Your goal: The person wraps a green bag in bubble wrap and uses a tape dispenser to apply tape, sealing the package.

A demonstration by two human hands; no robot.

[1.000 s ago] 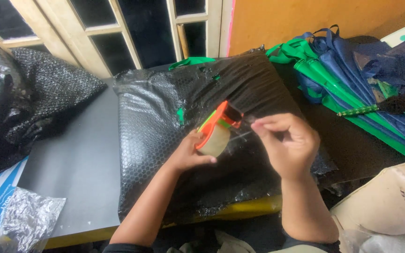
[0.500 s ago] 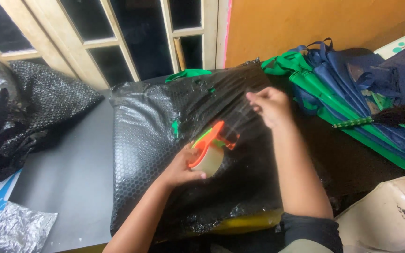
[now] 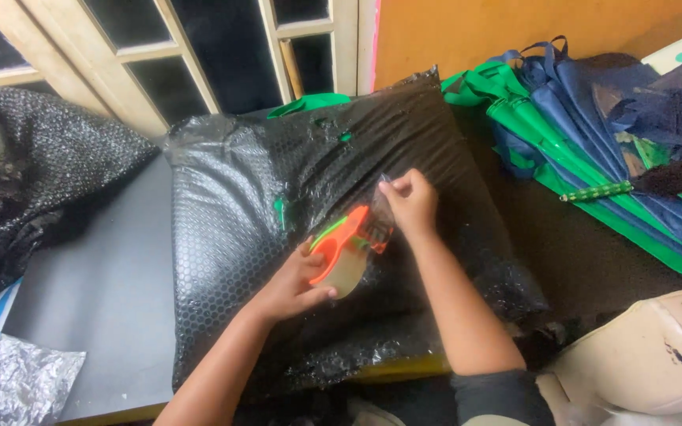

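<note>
A large parcel wrapped in black bubble wrap (image 3: 278, 237) lies on the grey table (image 3: 112, 315), with bits of green showing through. My left hand (image 3: 294, 285) grips an orange tape dispenser (image 3: 346, 251) with a roll of clear tape, held over the parcel's middle. My right hand (image 3: 410, 201) pinches the free end of the clear tape (image 3: 380, 207) just beside the dispenser's cutter, close above the wrap.
More black bubble wrap (image 3: 25, 181) is bunched at the left. Folded green and navy cloth bags (image 3: 593, 134) lie at the right. Crumpled silver foil (image 3: 21, 383) sits at the lower left. A worn cream seat (image 3: 641, 355) is at the lower right. Window frames (image 3: 199, 55) stand behind.
My right hand, which had drawn tape up and away from the dispenser, has come back down next to it. The dispenser has stayed over the parcel's middle.
</note>
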